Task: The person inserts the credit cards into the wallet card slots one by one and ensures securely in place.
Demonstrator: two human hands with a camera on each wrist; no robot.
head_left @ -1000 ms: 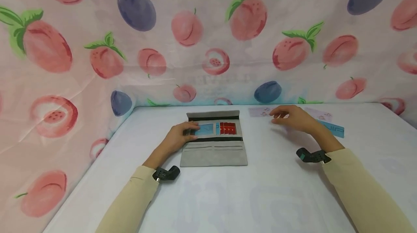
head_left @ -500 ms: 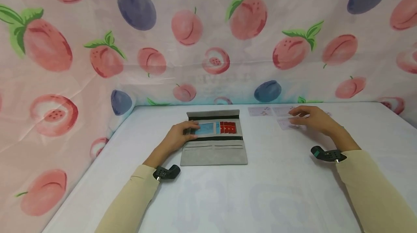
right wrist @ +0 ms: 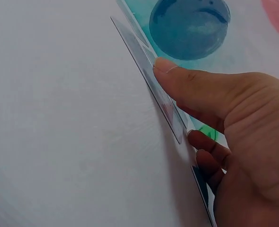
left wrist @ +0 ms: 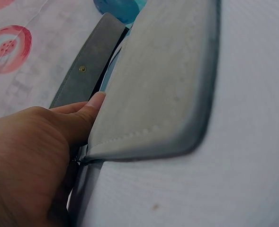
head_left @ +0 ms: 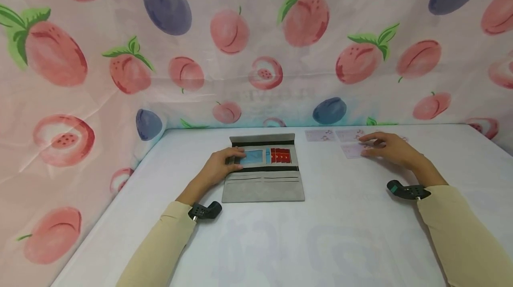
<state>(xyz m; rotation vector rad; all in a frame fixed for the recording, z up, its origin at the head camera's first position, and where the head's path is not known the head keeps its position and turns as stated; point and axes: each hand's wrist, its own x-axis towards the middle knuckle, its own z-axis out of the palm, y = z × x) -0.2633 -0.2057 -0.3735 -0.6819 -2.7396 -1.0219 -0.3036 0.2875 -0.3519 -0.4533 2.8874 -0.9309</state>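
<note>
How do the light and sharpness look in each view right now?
Head view: brightest, pale cards washed out; left wrist view: dimmer, the wallet blurred along its edge at picture right; right wrist view: also dim, soft shadow on the table beside the cards.

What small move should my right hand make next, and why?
Probably have the right hand pinch the pale card by its thumb: thumb and index finger stand apart near it, apparently holding nothing, while the left hand rests on the open wallet.
</note>
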